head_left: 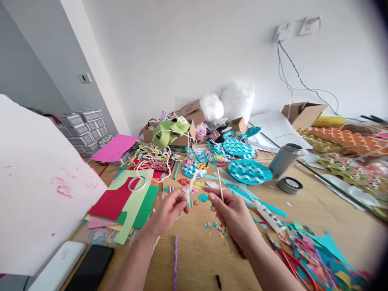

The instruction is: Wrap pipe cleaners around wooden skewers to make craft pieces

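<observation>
My left hand (176,205) is closed in a pinch on a piece of white fluffy yarn (193,182), which rises from the fingers and curls to the right. In my right hand (232,208), a thin wooden stick (219,180) is held upright, its lower end showing below the palm. The hands are apart. Between and beyond them lie several small paper fish (199,185) and a blue paper disc (194,170) on the wooden table (197,250). A purple yarn strand (175,258) lies near the left forearm.
Left are coloured paper sheets (106,202), a tape roll (137,184) and a phone (91,266). Right are a glue bottle (268,216), red-handled scissors (291,258), paper scraps (327,258), a metal flask (284,161) and its lid (290,185). Behind stand a craft box (182,139) and blue discs (250,171).
</observation>
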Demonstrator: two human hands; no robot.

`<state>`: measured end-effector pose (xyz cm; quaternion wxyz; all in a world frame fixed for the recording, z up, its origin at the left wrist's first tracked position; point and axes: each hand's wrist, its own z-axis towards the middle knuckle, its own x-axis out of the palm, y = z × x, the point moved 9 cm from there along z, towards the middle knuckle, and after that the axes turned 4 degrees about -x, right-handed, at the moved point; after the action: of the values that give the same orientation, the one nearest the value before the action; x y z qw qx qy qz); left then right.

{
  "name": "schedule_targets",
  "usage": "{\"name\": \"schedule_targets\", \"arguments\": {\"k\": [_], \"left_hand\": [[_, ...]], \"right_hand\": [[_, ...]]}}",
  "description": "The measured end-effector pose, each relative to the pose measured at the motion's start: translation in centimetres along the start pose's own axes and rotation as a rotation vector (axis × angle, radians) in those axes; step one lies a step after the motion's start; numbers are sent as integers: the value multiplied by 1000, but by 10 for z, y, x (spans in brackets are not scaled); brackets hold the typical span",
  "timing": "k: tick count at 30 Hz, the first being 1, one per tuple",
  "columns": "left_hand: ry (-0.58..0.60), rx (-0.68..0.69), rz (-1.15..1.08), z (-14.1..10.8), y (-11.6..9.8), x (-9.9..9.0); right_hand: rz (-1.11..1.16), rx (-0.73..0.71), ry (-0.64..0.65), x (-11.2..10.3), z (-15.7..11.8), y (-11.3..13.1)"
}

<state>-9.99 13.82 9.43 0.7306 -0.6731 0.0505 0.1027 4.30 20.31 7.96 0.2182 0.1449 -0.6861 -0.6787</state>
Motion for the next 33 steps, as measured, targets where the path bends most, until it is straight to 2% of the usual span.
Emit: {"name": "schedule_targets", "arguments": {"k": [3,6,10,12,17,22,26,30,33], "left_hand": [[147,-27,12,-8,-3,29],[235,-112,-13,-13,1,45],[256,-199,-17,-18,8,52],[236,-226,-17,-20,13,50],[114,-250,-85,-29,24,29],[-173,-234,-110,-40,23,-15],[-317,-202,-221,-51,15,-38],[-388,-180,-460,-60,14,-51],[-421,-114,-570,-66,12,-57]], "right_hand": [[131,-6,-23,-5,0,7],[294,-5,-10,-5,1,12],[429,45,35,-2,1,12],[472,72,16,-4,1,10],[497,80,-127,-20,0,8],[423,60,-160,-24,-4,13],[365,74,-134,-18,-11,14],[280,110,-60,-9,-23,12],[173,113,6,-6,-35,9]]}}
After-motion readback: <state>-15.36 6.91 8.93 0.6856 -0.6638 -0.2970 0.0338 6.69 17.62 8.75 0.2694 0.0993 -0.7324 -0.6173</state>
